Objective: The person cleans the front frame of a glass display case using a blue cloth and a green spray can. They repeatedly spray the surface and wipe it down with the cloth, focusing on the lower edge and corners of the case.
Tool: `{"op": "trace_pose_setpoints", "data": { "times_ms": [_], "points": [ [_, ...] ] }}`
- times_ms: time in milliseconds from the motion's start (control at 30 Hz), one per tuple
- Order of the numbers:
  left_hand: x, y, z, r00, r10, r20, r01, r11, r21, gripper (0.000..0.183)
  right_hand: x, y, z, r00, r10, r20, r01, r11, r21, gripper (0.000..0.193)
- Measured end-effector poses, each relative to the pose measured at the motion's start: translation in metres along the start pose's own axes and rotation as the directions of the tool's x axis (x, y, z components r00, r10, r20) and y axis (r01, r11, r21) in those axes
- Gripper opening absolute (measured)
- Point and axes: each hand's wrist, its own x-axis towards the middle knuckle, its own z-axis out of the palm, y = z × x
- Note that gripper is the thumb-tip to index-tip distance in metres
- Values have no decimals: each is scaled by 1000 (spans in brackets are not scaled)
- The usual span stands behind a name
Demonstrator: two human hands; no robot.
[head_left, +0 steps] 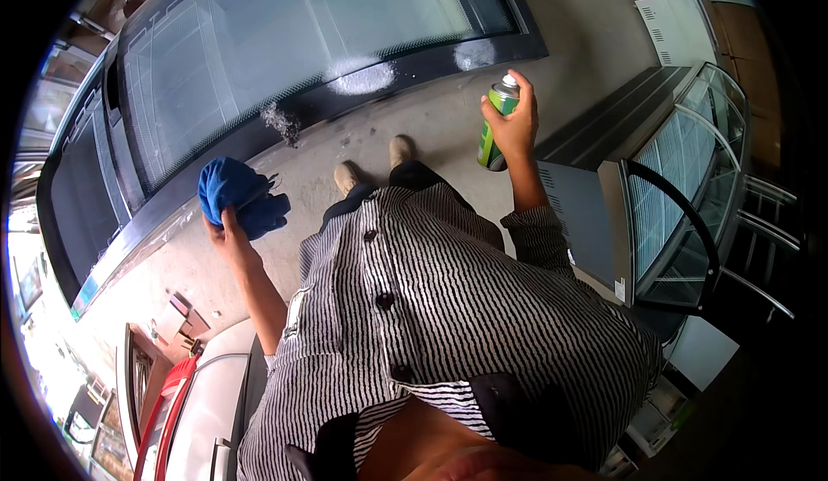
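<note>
My left hand [226, 231] grips a bunched blue cloth [233, 189], held up beside the near edge of a long glass-topped display cabinet [285, 24]. In my right hand [515, 127] is a green spray can [493, 127] with a white nozzle, upright, one finger resting at its top. White foam patches [362, 77] lie on the cabinet's dark frame and the glass edge. Another foam patch [474, 55] sits farther right along that frame. Thinner foam [281, 124] runs down the frame's near side, closer to the cloth. Neither the cloth nor the can touches the cabinet.
My shoes [347, 177] stand on the concrete floor [569, 15] close to the cabinet. At the right is another display case [690, 170] with curved glass and a grey side panel. A white appliance with a red edge [177, 395] stands at the lower left.
</note>
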Motion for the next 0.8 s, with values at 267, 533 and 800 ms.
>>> {"op": "trace_pose_setpoints", "data": {
  "times_ms": [267, 533, 800],
  "points": [
    [-8, 14, 7, 999, -21, -47, 18, 998, -60, 39, 17, 24, -24, 976, 158, -153, -148, 986, 72, 71],
    [-15, 10, -11, 986, 25, -167, -30, 999, -28, 39, 110, -70, 17, 980, -74, -183, 154, 867, 475, 106],
    [-35, 5, -20, 961, 10, -276, -24, 999, -47, 41, 194, -104, 142, 943, -316, 107, 185, 762, 620, 94]
  ]
}}
